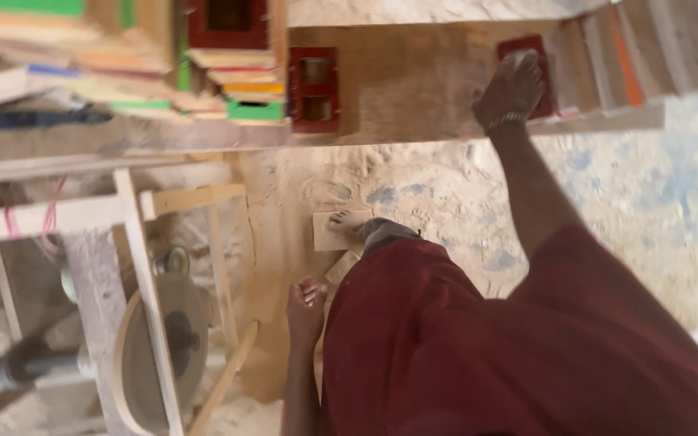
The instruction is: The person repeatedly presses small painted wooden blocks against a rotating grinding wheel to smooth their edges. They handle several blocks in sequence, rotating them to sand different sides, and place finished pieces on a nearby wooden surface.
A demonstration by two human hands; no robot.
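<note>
Resting flat on the sandy floor [446,194], the small pale rectangular wooden board [334,234] under one foot looks stiff and light, best gripped by its long edges. Only one hand [306,303] shows, loosely curled and empty just near of it; which hand, I cannot tell.

Woodworking shop. Sawdust-covered floor [414,186]; stacked painted wooden boards [123,73]; red wooden frames [313,89] on a long plank [414,89]; bare timber stand [135,234] with a round disc [163,347] beneath.
</note>
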